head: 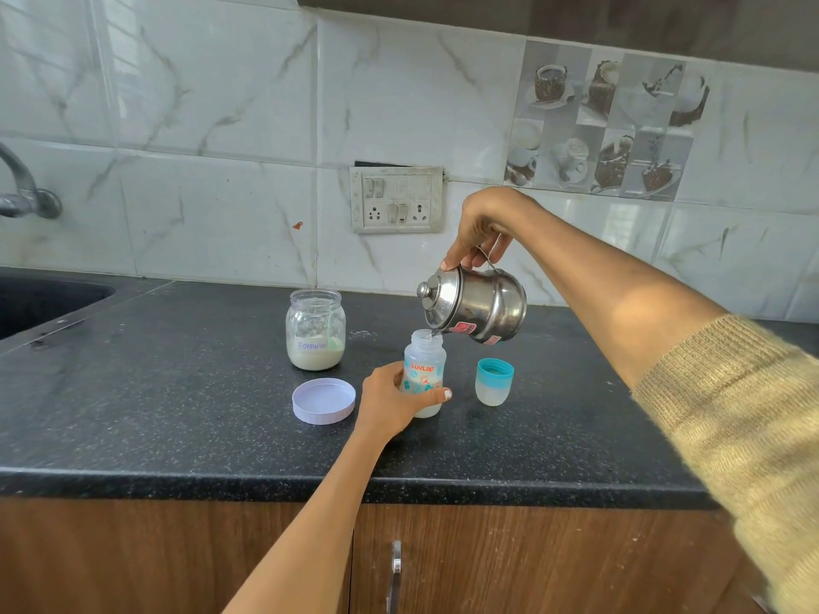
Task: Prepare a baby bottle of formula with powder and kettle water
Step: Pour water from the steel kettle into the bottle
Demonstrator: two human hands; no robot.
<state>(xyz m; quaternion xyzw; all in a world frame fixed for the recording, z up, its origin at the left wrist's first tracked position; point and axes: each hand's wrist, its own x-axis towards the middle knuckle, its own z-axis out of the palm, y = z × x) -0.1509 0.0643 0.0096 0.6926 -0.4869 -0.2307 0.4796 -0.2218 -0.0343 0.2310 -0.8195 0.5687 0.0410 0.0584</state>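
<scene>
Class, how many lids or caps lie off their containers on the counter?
2. A round white jar lid lies flat left of the clear baby bottle; a teal-rimmed translucent bottle cap stands to its right. None seems hidden.

I see a black speckled counter [177,414] below white tiles [212,126] veined in grey, with brown wood-grain cabinets [155,556] underneath. The kettle [476,305] is shiny silver with a red sticker, the bottle [424,370] is clear with orange lettering and blue prints, and its cap [494,382] is teal over milky white. The jar [315,330] holds cream powder, its lid [324,401] is pale lilac, and my sleeve [744,432] is mustard knit.
</scene>
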